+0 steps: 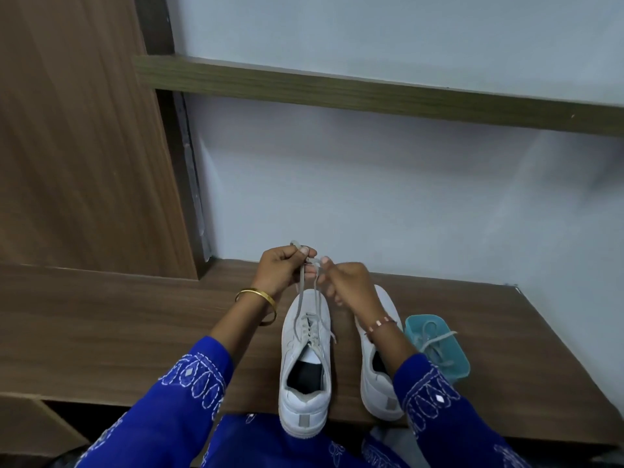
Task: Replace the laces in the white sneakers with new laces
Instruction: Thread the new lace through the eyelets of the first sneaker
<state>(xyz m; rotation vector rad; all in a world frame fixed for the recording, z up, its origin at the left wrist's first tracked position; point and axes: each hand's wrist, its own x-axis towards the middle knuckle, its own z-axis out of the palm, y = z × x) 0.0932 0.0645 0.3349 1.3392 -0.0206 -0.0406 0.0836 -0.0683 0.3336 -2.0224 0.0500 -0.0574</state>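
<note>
Two white sneakers stand side by side on the wooden table, toes pointing away from me. The left sneaker (305, 366) has a grey lace (301, 300) threaded through its eyelets, with both ends pulled up past the toe. My left hand (282, 270) grips one lace end above the toe. My right hand (341, 280) pinches the other end right beside it. The right sneaker (380, 376) lies partly under my right forearm, and its lacing is hidden.
A teal plastic container (439, 349) with loose laces inside sits right of the sneakers. The wooden table (135, 332) meets a pale wall, with a wooden shelf (371, 89) above and a wooden panel (77, 130) at the left. The left sneaker's heel overhangs the table's near edge.
</note>
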